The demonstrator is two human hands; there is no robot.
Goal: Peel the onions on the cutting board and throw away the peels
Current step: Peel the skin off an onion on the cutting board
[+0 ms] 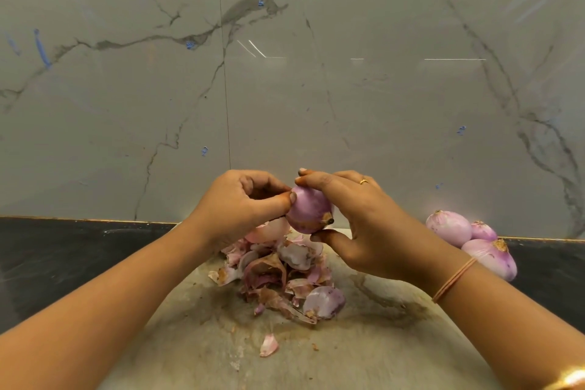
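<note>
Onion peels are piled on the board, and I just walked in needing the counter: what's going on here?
A person is peeling an onion, held in the air over the cutting board. The right hand grips it while the left hand pinches at its skin near the top. A pile of peels lies on the board underneath, not yet thrown away. Three more onions sit to the right by the wall.
</note>
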